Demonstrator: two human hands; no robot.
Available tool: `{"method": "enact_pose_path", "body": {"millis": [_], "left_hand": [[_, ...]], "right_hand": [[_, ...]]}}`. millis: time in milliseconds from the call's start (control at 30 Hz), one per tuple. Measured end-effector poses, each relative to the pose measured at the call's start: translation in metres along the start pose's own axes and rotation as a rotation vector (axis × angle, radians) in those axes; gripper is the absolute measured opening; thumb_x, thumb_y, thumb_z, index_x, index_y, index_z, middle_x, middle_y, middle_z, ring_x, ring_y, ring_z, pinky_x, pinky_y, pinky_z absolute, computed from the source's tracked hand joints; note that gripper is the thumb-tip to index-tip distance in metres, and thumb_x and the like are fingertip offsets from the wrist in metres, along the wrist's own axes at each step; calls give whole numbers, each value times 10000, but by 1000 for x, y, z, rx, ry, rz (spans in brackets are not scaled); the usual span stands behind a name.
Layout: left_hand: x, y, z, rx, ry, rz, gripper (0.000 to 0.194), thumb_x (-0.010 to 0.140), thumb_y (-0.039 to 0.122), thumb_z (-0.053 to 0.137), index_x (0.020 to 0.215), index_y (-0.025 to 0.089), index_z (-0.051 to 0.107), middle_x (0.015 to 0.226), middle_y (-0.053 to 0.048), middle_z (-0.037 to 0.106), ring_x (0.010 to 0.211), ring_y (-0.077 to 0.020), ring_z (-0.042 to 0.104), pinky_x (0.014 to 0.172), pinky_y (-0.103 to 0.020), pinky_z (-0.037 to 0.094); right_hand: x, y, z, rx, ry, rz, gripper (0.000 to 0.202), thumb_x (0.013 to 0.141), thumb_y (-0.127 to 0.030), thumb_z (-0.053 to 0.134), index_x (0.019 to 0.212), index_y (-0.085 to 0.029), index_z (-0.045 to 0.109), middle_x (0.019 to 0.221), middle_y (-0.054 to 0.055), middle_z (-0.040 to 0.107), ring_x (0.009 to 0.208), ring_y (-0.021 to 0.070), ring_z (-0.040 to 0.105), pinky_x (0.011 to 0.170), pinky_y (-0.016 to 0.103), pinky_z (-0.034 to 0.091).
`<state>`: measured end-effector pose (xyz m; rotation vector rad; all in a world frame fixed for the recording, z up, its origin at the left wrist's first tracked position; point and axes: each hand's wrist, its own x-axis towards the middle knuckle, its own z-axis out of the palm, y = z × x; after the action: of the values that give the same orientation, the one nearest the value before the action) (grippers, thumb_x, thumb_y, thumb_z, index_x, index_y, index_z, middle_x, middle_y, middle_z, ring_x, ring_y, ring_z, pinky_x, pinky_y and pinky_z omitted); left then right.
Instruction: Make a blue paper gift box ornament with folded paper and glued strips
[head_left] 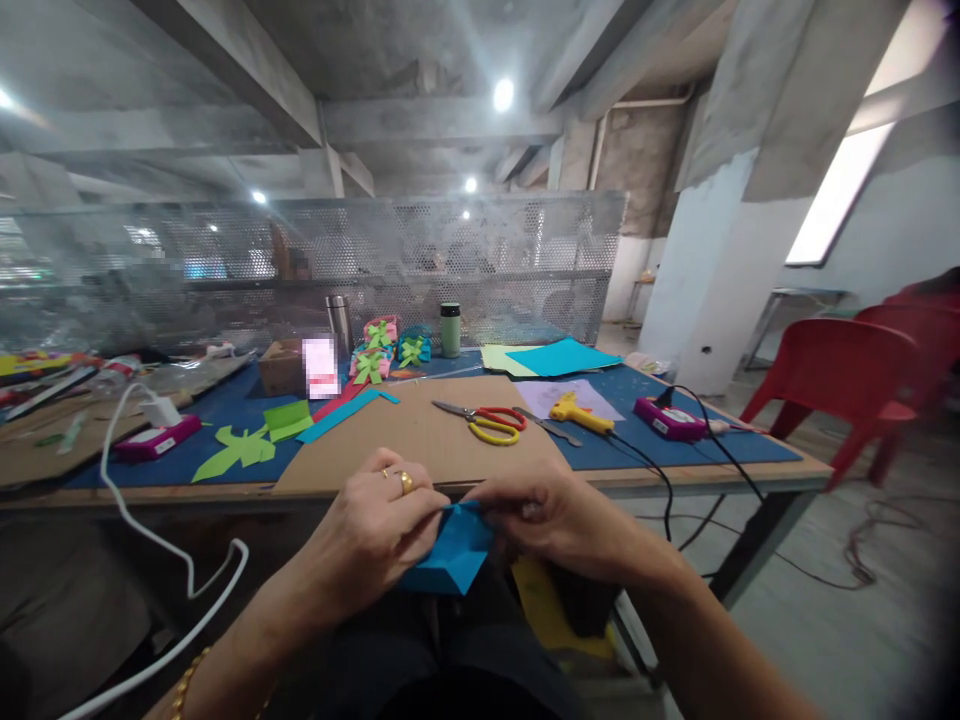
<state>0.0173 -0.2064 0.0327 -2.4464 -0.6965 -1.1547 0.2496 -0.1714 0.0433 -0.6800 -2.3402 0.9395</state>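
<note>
"What does the blue paper (459, 552) look like?"
"Folded, with creased, angled faces and a pointed lower corner."
"Where is it?"
"Pinched near its top between the left hand (386, 512) and right hand (544, 508)."

1) Bare grey concrete ceiling (405, 50) crossed by thick concrete beams (232, 60), with small round white lamps (503, 95) glowing
2) Tall grey perforated metal partition (480, 240) running behind the long blue-topped table (750, 452) with wooden edge (814, 468) and dark metal leg (756, 548)
3) Square concrete pillar (694, 270) on the right, white-painted low down, raw grey above
4) Bright slanted window (838, 195) set in a pale plain wall (911, 215) at far right
5) Red curved-back plastic chair (832, 375) on a dull grey concrete floor (795, 630), a second red plastic chair (913, 335) just behind it
</note>
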Motion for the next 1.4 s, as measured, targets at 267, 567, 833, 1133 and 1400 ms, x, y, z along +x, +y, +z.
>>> {"method": "enact_pose_path", "body": {"millis": [267, 567, 833, 1133, 1400], "left_hand": [[-3, -6, -4, -154, -160, -24, 139, 912, 89, 573, 940, 175, 678, 785, -10, 673, 723, -121, 595, 771, -303, 438], [2, -8, -1, 131, -109, -191, 201, 899, 115, 534, 716, 164, 599, 684, -23, 560, 672, -158, 490, 661, -289, 392], [6, -5, 21, 683, 35, -60, 284, 899, 80, 494, 636, 186, 516, 629, -24, 483, 620, -179, 451, 649, -343, 323], [5, 0, 34, 705, -24, -44, 308, 942, 54, 431, 681, 183, 530, 654, -40, 518, 605, -191, 467, 619, -348, 321], [1, 1, 41, 715, 11, -147, 259, 939, 99, 476, 704, 184, 543, 686, -49, 551, 576, -193, 463, 604, -347, 315]], "right_hand": [[-1, -13, -5, -73, -135, -35, 282, 856, -96, 562, 1057, -158, 751, 763, 0, 695, 644, 97, 595, 567, 176, 441], [-1, -4, 8, -335, 349, -225, 214, 954, -171, 533, 1062, -188, 718, 964, 57, 717, 881, 163, 649, 782, 277, 487], [13, -7, 26, -679, 565, -250, 155, 912, -201, 570, 772, -176, 632, 783, 50, 618, 751, 179, 542, 720, 313, 398], [33, 5, 46, -965, 675, -25, 126, 858, -263, 606, 758, -190, 583, 795, 54, 609, 772, 212, 528, 747, 347, 335], [37, 9, 57, -1077, 751, -66, 143, 859, -155, 550, 723, -192, 573, 783, 63, 614, 746, 209, 491, 731, 358, 286]]}}
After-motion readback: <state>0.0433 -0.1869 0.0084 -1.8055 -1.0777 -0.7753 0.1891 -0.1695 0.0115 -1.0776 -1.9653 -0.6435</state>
